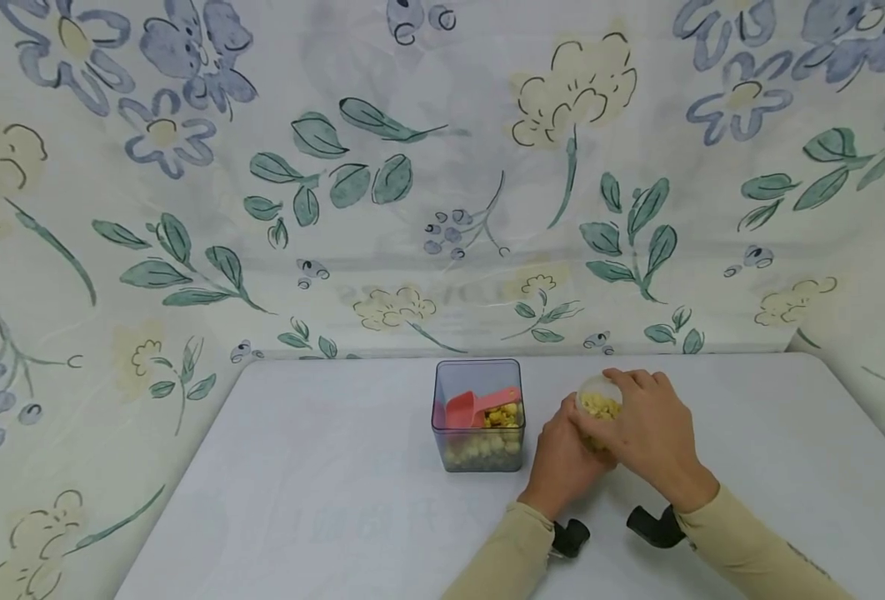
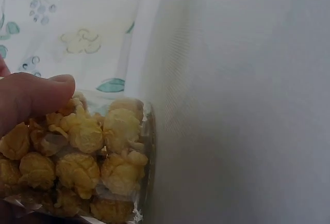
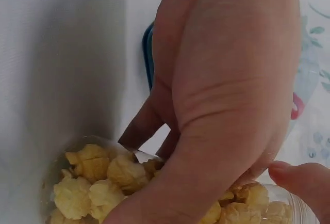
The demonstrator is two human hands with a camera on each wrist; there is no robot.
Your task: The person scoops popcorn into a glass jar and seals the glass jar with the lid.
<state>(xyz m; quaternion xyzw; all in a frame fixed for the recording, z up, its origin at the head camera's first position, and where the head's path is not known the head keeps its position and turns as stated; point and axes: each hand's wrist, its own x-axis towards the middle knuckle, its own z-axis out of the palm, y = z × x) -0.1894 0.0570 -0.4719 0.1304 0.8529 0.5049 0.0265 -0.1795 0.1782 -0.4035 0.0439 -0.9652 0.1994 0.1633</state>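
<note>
In the head view, a clear plastic jar (image 1: 600, 406) of yellow popcorn is held tilted above the right half of the table. My left hand (image 1: 566, 462) grips its lower part from the left. My right hand (image 1: 656, 433) spans the top from the right, thumb and fingers on opposite sides of the rim. Popcorn pieces (image 2: 80, 167) press against the clear wall in the left wrist view, where a thumb (image 2: 38, 97) lies along the side. The right wrist view has a large hand across the jar (image 3: 93, 182) and a thumb tip by its ribbed rim.
Left of the hands stands a square see-through bluish bin (image 1: 441, 446), partly filled with popcorn. A pink scoop (image 1: 480, 407) lies on top of the popcorn inside it. White cloth covers the table (image 1: 322, 483), and a floral sheet (image 1: 457, 292) hangs behind.
</note>
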